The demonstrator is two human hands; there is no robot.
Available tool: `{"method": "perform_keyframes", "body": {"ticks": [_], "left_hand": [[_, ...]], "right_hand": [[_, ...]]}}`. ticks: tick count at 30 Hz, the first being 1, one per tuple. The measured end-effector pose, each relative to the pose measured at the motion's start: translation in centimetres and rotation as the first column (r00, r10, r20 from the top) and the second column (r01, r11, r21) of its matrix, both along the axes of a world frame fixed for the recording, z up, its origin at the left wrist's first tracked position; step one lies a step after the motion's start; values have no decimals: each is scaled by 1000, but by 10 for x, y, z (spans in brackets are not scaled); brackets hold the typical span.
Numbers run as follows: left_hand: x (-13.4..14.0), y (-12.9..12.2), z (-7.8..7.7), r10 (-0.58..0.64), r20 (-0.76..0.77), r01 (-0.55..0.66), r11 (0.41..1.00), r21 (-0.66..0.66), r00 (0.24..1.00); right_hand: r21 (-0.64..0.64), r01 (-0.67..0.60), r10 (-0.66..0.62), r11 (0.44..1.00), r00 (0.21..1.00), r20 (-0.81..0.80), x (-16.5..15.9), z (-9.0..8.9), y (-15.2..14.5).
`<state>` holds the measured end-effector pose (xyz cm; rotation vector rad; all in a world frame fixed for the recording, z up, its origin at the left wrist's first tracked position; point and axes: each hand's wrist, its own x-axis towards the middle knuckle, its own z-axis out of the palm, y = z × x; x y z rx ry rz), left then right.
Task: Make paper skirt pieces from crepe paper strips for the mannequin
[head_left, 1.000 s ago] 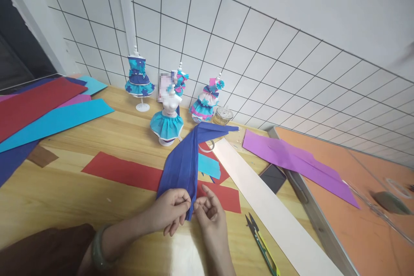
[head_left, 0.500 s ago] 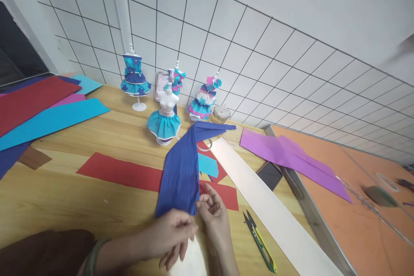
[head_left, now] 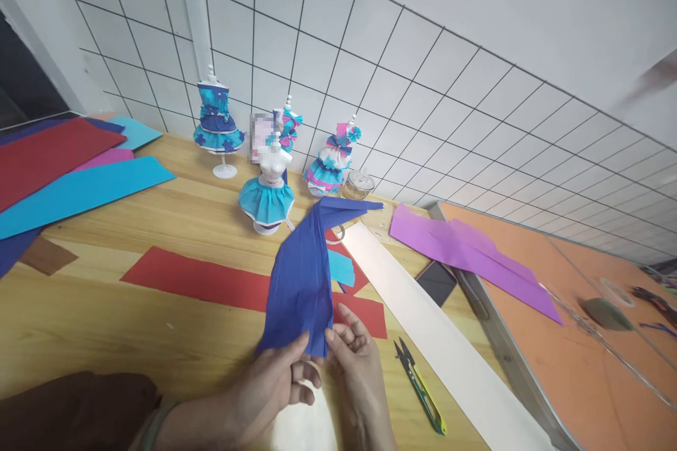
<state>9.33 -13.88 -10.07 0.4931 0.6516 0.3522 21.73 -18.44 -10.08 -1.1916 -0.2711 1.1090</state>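
Note:
A long piece of dark blue crepe paper (head_left: 299, 282) with lengthwise folds runs away from me and bends to the right at its far end. My left hand (head_left: 275, 379) pinches its near edge, thumb on top and the other fingers curled below. At the near right corner, my right hand (head_left: 358, 359) grips the same paper between thumb and fingertips. Under the blue paper lies a red paper strip (head_left: 195, 278), showing on both sides. Thread snips (head_left: 420, 384) with yellow and green handles rest right of my right hand.
Several small dress forms in paper outfits, one in a turquoise skirt (head_left: 266, 201), stand at the back. Coloured paper (head_left: 79, 190) is piled left. On the right are a white strip (head_left: 423, 324), a phone (head_left: 436, 283), purple paper (head_left: 465, 246) and an orange surface (head_left: 582, 261).
My left hand has turned and taken hold of the blue paper's near edge. The paper's near end has fanned slightly. My right hand stays at the corner.

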Motion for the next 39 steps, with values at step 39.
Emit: {"method": "perform_keyframes", "body": {"ticks": [39], "left_hand": [[0,6,-10,28,-142,-4,986,165,989]], "right_hand": [[-28,50,-45,998,986,159,3,-1,-15]]}}
